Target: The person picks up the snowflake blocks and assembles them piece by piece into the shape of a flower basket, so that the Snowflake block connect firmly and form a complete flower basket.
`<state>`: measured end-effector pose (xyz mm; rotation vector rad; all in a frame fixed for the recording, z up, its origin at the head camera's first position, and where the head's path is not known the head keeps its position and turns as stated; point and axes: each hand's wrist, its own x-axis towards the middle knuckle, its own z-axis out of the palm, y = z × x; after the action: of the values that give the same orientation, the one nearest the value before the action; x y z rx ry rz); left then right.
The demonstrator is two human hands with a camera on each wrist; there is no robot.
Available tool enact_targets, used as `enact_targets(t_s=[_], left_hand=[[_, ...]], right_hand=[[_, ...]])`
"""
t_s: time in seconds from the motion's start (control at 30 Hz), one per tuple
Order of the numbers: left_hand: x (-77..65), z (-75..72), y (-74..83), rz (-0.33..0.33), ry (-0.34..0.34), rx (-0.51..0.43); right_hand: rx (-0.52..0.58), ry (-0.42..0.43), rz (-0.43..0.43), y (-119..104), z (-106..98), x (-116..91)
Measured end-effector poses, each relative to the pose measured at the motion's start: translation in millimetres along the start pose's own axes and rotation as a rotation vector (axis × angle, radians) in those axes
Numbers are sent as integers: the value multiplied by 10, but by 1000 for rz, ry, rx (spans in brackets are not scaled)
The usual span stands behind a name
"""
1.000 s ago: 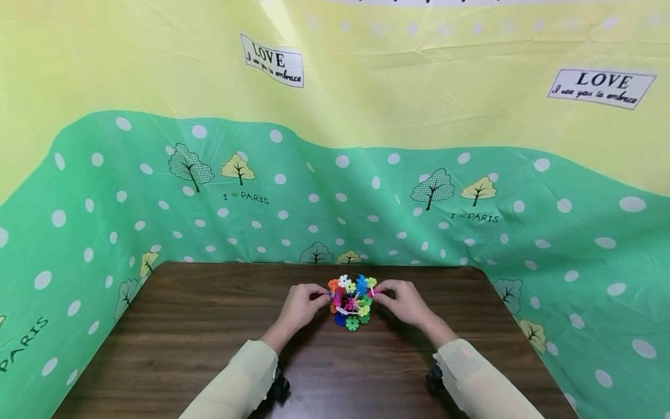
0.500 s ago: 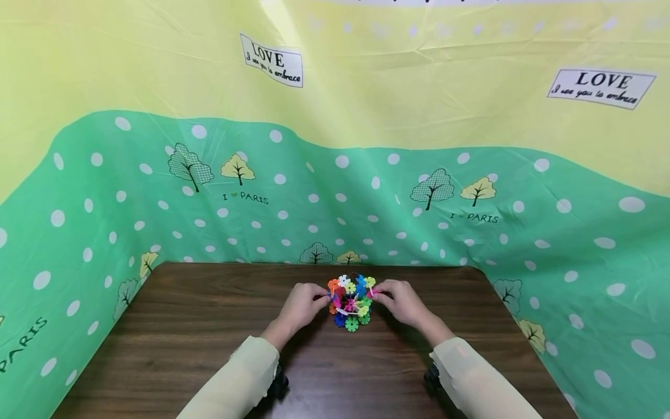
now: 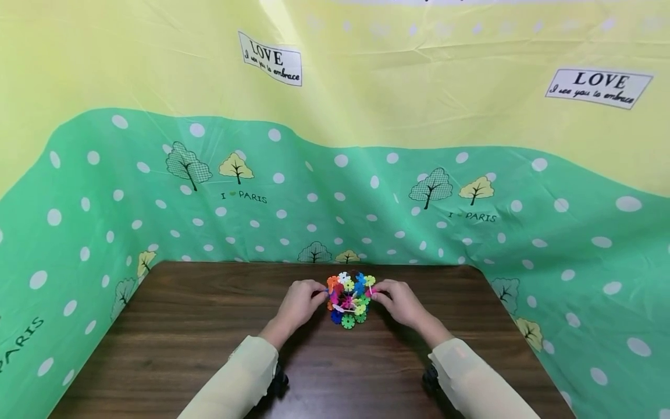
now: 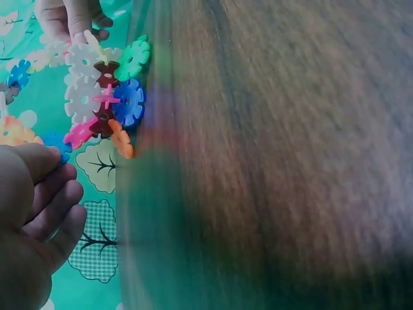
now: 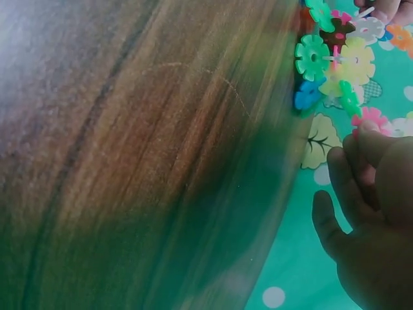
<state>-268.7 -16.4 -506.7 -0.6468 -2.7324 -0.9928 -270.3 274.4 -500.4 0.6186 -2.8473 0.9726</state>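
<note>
Between my two hands stands a colourful basket-like build of interlocking snowflake discs [image 3: 348, 320], in orange, white, yellow, green, blue and pink. My left hand [image 3: 297, 305] pinches a blue disc [image 4: 55, 143] on its left side between thumb and forefinger, the other fingers loosely bent. On the opposite side my right hand [image 3: 400, 302] pinches a pink disc [image 5: 371, 119]. Green discs [image 5: 312, 58] and a dark blue disc [image 4: 131, 102] make up the lower part, close over the table. The far side of the build is partly hidden behind its front discs.
The dark wood-grain table [image 3: 209, 331] extends all round the build, which sits toward its far edge. Behind it hangs a green and yellow curtain [image 3: 361, 192] with printed trees and dots. Black wrist devices [image 3: 279, 382] show under both sleeves.
Both hands keep their pinch on the build. The build appears very slightly shifted up and left, and the background shifts left a little too.
</note>
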Motion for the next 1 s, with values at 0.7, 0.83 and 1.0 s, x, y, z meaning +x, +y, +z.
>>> enact_targets(t_s=[0.7, 0.83, 1.0], left_hand=[[-19, 33, -45, -17, -42, -64], [-33, 21, -49, -40, -47, -83], [-145, -135, -119, -58, -23, -90]], right_hand=[[61, 21, 54, 6, -7, -53], [77, 29, 54, 26, -8, -77], [78, 18, 48, 57, -93, -139]])
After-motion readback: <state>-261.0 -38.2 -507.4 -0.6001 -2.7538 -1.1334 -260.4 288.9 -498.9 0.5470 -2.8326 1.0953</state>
